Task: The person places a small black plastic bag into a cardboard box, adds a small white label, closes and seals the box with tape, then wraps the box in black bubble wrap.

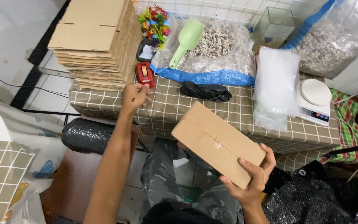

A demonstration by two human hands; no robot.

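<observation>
A: Where is the cardboard box (217, 143) held?

B: It is gripped at its near corner by the right hand (251, 179), above the lap.

A: And the left hand (135, 96)?

B: It is loosely curled, empty, extended towards the red tape dispenser (145, 74) on the worktop (166, 108).

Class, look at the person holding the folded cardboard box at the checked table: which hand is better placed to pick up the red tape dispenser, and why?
The left hand: it is free and reaches right beside the red tape dispenser. The right hand grips the cardboard box.
</observation>
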